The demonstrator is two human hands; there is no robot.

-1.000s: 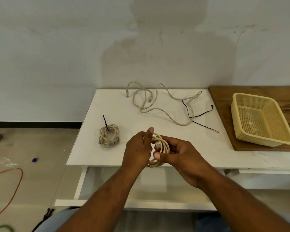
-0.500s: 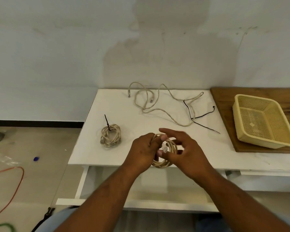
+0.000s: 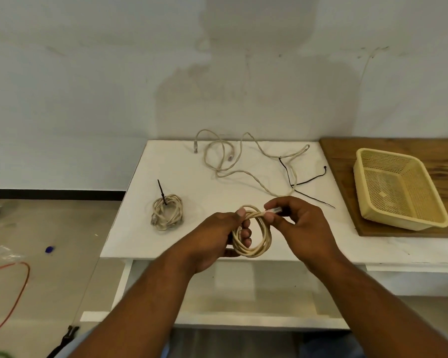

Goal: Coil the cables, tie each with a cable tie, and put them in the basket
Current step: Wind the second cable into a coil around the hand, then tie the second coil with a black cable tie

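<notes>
I am holding a cream cable coil (image 3: 254,235) up in front of me, over the near edge of the white table (image 3: 181,174). My left hand (image 3: 212,241) grips the left side of the coil, with my thumb pressed on top of the loops and my other fingers curled through the middle of the ring. My right hand (image 3: 298,228) is at the top right of the coil. My thumb and first finger there are pinching the clear plug (image 3: 273,210) at the end of the cable, and my other fingers are bent in loosely. The plug sits right at the top of the loops, touching them. On the table to the left lies another cream coil, the tied coil (image 3: 167,211), with a black cable tie (image 3: 162,191) sticking up out of it. Farther back on the table a loose cream cable (image 3: 241,166) lies in messy bends, not wound up yet. Next to it are two thin black ties (image 3: 305,180) lying flat, and they cross over the loose cable. On my right is a brown wooden board (image 3: 388,148), and a yellow basket (image 3: 396,195) sits on it with nothing I can see inside. The basket is well apart from my hands. On the floor to the left I can see an orange wire (image 3: 16,288).
</notes>
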